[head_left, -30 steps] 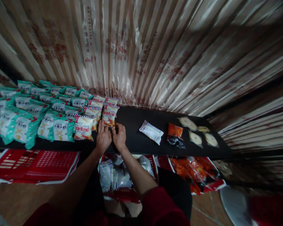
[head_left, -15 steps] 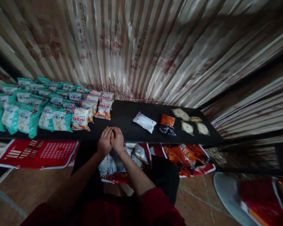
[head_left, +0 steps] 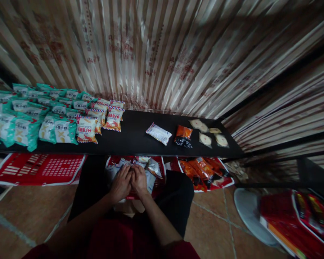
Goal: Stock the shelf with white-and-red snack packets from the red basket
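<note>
My left hand [head_left: 121,182] and my right hand [head_left: 138,178] lie side by side, close together, over a red basket [head_left: 162,185] below the front edge of the black shelf. Left fingers are stretched forward, while the right ones bend slightly at the tips. Both hands look open and hold nothing that I can see. Under and around them are silvery-white snack bags [head_left: 151,181], partly covered by the hands. On the shelf above, one white snack bag with a striped end [head_left: 159,134] lies flat, back side up.
Teal snack bags [head_left: 21,128] and orange-white snack bags [head_left: 86,128] stand on the black shelf [head_left: 129,138] at left. An orange-black packet [head_left: 183,136] and several pale round packets [head_left: 205,139] lie rightward. Red baskets [head_left: 56,169] hang below; one holds orange packets [head_left: 202,169]. A grey stool [head_left: 250,212] stands right.
My hands have dropped from the shelf's front edge down onto the bags in the basket, and have moved slightly apart. The view has shifted a little; the shelf items look the same.
</note>
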Tool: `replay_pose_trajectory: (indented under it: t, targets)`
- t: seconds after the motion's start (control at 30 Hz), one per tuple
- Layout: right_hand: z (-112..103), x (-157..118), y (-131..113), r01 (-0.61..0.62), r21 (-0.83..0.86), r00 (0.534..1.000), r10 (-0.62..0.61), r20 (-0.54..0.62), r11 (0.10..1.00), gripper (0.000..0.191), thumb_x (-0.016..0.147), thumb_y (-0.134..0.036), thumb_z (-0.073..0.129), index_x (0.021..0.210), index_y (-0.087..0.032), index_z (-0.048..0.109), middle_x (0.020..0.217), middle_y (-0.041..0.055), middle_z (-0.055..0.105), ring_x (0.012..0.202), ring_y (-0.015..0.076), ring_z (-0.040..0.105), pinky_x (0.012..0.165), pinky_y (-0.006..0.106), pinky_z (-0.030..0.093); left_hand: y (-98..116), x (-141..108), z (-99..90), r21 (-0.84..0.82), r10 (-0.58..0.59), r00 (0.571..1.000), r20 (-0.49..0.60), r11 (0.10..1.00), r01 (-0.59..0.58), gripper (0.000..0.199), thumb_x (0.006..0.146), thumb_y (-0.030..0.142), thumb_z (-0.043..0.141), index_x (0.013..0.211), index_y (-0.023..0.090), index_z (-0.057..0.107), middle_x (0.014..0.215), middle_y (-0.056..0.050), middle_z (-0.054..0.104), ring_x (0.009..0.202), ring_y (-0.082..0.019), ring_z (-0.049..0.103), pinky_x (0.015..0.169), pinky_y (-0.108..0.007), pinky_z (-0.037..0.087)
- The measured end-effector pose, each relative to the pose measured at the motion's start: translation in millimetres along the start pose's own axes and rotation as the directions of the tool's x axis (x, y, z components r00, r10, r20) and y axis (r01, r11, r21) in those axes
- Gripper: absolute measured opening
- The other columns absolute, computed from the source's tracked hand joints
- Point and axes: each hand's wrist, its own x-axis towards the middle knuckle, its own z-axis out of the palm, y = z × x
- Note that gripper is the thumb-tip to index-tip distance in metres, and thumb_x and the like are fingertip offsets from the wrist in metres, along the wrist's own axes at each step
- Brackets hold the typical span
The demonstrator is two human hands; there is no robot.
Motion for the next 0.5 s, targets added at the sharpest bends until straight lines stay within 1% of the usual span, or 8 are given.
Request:
replay_pose_trajectory:
  t: [0.03,0.1,0.17,0.23,0.3,0.37,0.43,0.5]
  targets:
    - [1.1,-7.8,4.9,-0.039,-0.047,0.999,0.04,0.022,0.998,0.035,0.082,-0.013,0.04,0.107,-0.015,0.065,0.11,0.0129,0.06,0.104,0.0218,0.055,0.093,0.036,0.046,1.5,-5.8,5.4,0.012,-0.012,0.999,0.044,1.0,0.012,0.048,0.078,0.019,0.047,0.124,0.007,0.051,0.142,-0.017,0.039,0.137,-0.03,0.024,0.108,-0.047,0.03]
    - [3.8,-21.8,13.6,-0.092,-0.136,0.992,0.102,0.068,0.986,0.035,0.081,-0.012,0.042,0.109,-0.011,0.064,0.113,0.0161,0.059,0.107,0.0242,0.053,0.096,0.038,0.044,3.1,-15.6,14.4,0.033,-0.041,0.991,0.13,0.999,0.037,0.053,0.076,0.025,0.052,0.127,0.01,0.049,0.142,-0.016,0.039,0.136,-0.031,0.027,0.108,-0.048,0.028]
    - [6.8,-32.2,19.9,-0.082,-0.201,0.986,0.109,0.127,0.976,0.039,0.078,-0.01,0.044,0.112,-0.01,0.063,0.12,0.0177,0.055,0.113,0.026,0.05,0.098,0.039,0.043,3.6,-21.8,20.3,0.053,-0.069,0.979,0.194,0.997,0.06,0.058,0.075,0.025,0.053,0.131,0.012,0.046,0.142,-0.016,0.04,0.135,-0.031,0.029,0.109,-0.048,0.026]
    - [9.5,-38.1,23.2,-0.061,-0.232,0.98,0.102,0.168,0.971,0.043,0.077,-0.008,0.045,0.117,-0.011,0.06,0.125,0.0182,0.053,0.117,0.0268,0.048,0.099,0.039,0.042,4.3,-23.7,23.4,0.076,-0.107,0.967,0.233,0.993,0.092,0.061,0.075,0.023,0.052,0.135,0.013,0.042,0.143,-0.015,0.039,0.135,-0.03,0.028,0.11,-0.05,0.022]
    - [11.5,-39.8,24.3,-0.06,-0.243,0.978,0.105,0.179,0.968,0.045,0.077,-0.008,0.045,0.12,-0.01,0.058,0.127,0.0189,0.052,0.118,0.0275,0.047,0.099,0.04,0.041,5.6,-21.9,23.8,0.102,-0.164,0.951,0.263,0.985,0.141,0.062,0.076,0.019,0.05,0.136,0.013,0.04,0.145,-0.015,0.036,0.136,-0.03,0.026,0.109,-0.052,0.02]
    - [12.4,-39.5,24.6,-0.075,-0.234,0.978,0.117,0.172,0.969,0.045,0.077,-0.009,0.045,0.119,-0.011,0.059,0.126,0.0189,0.053,0.118,0.0277,0.047,0.099,0.041,0.042,7.5,-18.0,21.9,0.123,-0.215,0.933,0.29,0.975,0.186,0.059,0.077,0.016,0.048,0.136,0.013,0.041,0.144,-0.016,0.036,0.136,-0.03,0.026,0.109,-0.052,0.02]
    - [12.3,-38.9,25.4,-0.09,-0.201,0.98,0.123,0.154,0.975,0.043,0.078,-0.009,0.045,0.118,-0.012,0.061,0.126,0.0174,0.054,0.117,0.027,0.048,0.099,0.04,0.042,9.2,-13.8,17.9,0.134,-0.236,0.924,0.302,0.97,0.203,0.055,0.079,0.013,0.046,0.134,0.013,0.044,0.142,-0.016,0.04,0.134,-0.03,0.03,0.108,-0.05,0.023]
    - [11.6,-38.4,26.9,-0.102,-0.149,0.985,0.122,0.126,0.984,0.04,0.08,-0.012,0.044,0.115,-0.014,0.062,0.125,0.0156,0.055,0.117,0.0256,0.049,0.099,0.04,0.042,10.5,-10.3,12.8,0.142,-0.224,0.931,0.289,0.972,0.189,0.052,0.079,0.01,0.044,0.131,0.013,0.047,0.136,-0.015,0.047,0.13,-0.028,0.036,0.108,-0.048,0.023]
